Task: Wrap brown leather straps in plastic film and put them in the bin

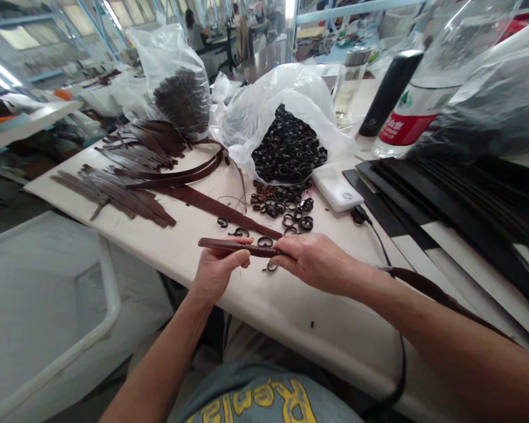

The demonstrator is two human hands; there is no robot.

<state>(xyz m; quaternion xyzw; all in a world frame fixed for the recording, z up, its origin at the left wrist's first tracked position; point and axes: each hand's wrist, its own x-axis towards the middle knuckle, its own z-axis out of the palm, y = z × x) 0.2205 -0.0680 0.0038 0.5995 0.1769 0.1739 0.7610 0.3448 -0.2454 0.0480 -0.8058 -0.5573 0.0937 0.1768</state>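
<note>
Between my two hands, a brown leather strap [216, 242] is held just above the front of the table. My left hand [223, 264] pinches its left part between thumb and fingers. At the other end, my right hand [308, 258] has its thumb and fingertips closed on the strap, and they hide that tip. Behind the hands lie several small dark leather loops [305, 223], a few right beside the fingers. A longer brown strap [229, 212] runs over the table toward my right hand.
An open plastic bag of black loops [286, 147] stands behind. Brown straps [114, 191] lie left, black strips [458, 194] right. A white power bank [337, 189] with a cable, a bottle [408, 120] and a black cylinder [390, 94] stand nearby. A white bin [110, 288] is at left.
</note>
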